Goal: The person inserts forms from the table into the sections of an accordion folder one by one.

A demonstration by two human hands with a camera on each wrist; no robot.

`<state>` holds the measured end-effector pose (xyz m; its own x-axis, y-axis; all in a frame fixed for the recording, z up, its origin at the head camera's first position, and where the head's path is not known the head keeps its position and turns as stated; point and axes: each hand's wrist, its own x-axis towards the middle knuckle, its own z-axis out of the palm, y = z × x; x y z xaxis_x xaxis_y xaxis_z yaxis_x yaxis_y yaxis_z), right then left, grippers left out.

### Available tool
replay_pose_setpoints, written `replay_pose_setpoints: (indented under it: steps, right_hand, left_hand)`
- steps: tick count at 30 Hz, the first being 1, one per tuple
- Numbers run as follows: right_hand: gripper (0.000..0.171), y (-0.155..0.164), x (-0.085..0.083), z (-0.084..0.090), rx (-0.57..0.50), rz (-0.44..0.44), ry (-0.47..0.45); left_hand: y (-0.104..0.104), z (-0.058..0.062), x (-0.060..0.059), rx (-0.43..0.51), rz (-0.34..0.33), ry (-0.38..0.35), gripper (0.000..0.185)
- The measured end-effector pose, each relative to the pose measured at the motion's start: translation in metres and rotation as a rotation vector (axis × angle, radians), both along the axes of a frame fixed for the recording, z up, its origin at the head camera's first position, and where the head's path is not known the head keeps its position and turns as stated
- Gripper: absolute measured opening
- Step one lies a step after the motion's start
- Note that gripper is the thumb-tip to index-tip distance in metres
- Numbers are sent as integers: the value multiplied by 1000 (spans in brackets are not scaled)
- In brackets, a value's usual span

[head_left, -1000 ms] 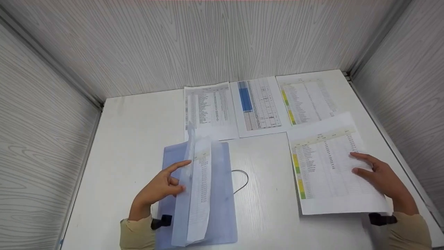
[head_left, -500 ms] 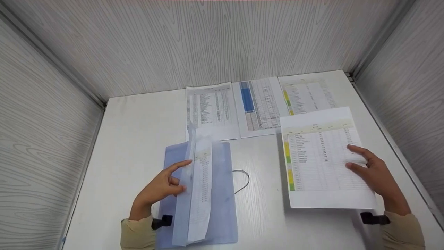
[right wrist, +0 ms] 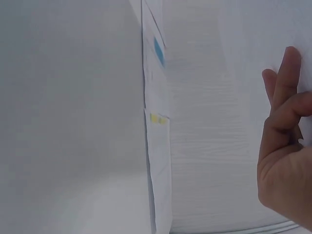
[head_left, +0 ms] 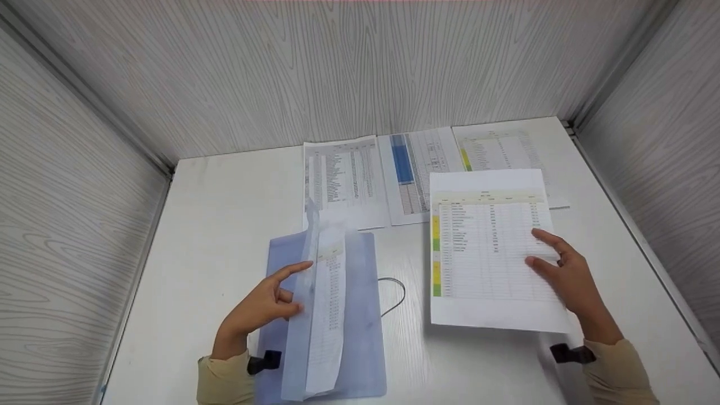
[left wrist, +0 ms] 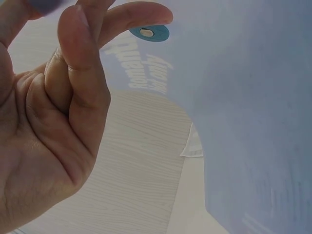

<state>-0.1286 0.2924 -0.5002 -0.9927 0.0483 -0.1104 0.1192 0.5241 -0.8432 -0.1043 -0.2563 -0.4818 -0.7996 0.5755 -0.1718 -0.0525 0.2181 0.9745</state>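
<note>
A translucent blue folder (head_left: 363, 315) lies at the table's front centre, its front cover raised on edge with a printed sheet (head_left: 331, 304) inside. My left hand (head_left: 298, 286) pinches that raised cover between forefinger and thumb. In the left wrist view the fingers (left wrist: 78, 73) curl against the cover (left wrist: 243, 97) near a blue snap button (left wrist: 148, 33). My right hand (head_left: 534, 247) grips a printed sheet with a yellow and green margin (head_left: 484, 253) by its right edge, holding it over the table right of the folder. The right wrist view shows only my fingers (right wrist: 285, 126).
Three printed sheets lie side by side at the back: a grey one (head_left: 343, 177), one with a blue block (head_left: 416, 169), one with a yellow margin (head_left: 500, 149), partly covered by the held sheet. A black elastic cord (head_left: 396, 295) loops beside the folder. Wood-grain walls enclose the white table (head_left: 214, 225).
My right hand has carried the yellow-margined sheet leftwards and slightly back, so it now overlaps the rear right sheet. My left hand and the folder have stayed put.
</note>
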Motion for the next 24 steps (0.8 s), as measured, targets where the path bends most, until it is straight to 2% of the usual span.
replay_pose_setpoints:
  steps: [4, 6, 18, 24]
  right_hand:
    - [66, -24, -4, -1, -19, -16, -31]
    - [65, -35, -4, -1, -64, -14, -42]
    - [64, -76, -2, 6, -247, 57, -37]
    - [64, -88, -1, 12, -298, 101, 27]
  left_hand:
    - [-1, 1, 1, 3, 8, -4, 77]
    - [-1, 1, 1, 7, 8, -2, 77]
    - [1, 3, 2, -8, 11, -1, 77]
    - [2, 3, 1, -41, 20, 5, 76]
